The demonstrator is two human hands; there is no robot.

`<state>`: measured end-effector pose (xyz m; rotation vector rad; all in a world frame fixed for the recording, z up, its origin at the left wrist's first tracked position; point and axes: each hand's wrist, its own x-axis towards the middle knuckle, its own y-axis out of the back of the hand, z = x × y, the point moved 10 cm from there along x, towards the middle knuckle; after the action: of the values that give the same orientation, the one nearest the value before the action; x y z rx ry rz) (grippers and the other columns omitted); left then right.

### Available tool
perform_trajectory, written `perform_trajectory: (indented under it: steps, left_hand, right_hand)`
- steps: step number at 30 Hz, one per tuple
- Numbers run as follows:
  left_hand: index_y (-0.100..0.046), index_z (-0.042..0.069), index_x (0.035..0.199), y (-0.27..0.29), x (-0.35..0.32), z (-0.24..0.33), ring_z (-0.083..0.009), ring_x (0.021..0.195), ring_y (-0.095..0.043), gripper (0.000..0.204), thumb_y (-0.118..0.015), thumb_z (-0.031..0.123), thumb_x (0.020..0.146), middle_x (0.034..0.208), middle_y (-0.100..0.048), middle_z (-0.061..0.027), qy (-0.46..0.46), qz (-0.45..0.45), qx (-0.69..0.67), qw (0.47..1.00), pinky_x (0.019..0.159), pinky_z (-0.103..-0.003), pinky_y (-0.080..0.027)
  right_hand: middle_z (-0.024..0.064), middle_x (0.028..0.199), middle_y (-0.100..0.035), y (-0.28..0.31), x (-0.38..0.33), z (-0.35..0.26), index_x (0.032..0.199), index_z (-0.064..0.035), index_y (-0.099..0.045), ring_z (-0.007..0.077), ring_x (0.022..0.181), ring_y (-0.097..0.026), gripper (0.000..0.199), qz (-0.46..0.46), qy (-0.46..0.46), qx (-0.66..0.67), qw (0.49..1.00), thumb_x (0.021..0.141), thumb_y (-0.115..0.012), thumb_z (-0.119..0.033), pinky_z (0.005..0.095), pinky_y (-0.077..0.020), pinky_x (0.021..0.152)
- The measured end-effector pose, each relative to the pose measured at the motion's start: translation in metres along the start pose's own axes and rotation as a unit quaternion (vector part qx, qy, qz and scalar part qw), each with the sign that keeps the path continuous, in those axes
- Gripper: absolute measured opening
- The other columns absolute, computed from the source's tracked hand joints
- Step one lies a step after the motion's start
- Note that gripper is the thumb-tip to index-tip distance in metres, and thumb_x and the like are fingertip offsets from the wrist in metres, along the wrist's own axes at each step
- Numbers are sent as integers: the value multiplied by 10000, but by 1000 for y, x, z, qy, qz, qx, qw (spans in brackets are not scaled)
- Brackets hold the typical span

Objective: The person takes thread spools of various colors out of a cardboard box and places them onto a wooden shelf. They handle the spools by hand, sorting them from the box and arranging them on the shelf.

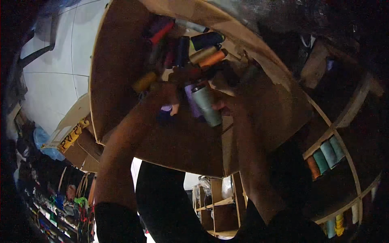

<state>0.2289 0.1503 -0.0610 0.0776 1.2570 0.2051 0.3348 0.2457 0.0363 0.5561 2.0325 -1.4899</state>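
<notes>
Both my hands reach into a large cardboard box (158, 148) holding several thread spools. My left hand (165, 94) is curled in shadow, and a small lilac end (166, 108) shows just beneath it; what its fingers grip is hidden. A pale green thread spool (206, 104) stands tilted beside my right hand (231, 106), whose closed fingers press on its side. Directly left of that spool, touching it, is a purple thread spool (191, 99). A yellow-brown spool (144, 81) lies past my left wrist.
Deeper in the box lie an orange spool (213, 58), a black spool (206, 40), a dark blue spool (182, 51) and a red one (162, 32). A wooden shelf (340, 135) with teal spools (320, 160) stands at right. Another cardboard box (75, 139) sits at left, on pale floor tiles (52, 91).
</notes>
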Motion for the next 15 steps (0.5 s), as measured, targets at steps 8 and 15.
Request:
perform_trajectory:
  steps: [8, 15]
  left_hand:
    - [-474, 68, 1246, 18, -37, 20, -268, 952, -590, 622, -664, 332, 716, 1070, -589, -132, -24, -63, -64, 996, 835, -377, -470]
    - [-424, 72, 1288, 140, -166, 53, -265, 937, -598, 577, -602, 292, 785, 1068, -587, -128, -292, -1, -774, 563, 819, -375, -481]
  right_hand:
    - [105, 993, -572, -11, -29, -30, 1234, 20, -445, 125, 793, -571, 603, -126, 49, 81, 987, 675, -659, -50, 263, -500, 622]
    - [84, 1197, -518, -71, -92, -94, 1344, -45, -325, 205, 1087, -504, 933, -58, 107, 65, 991, 553, -807, -158, 373, -432, 903]
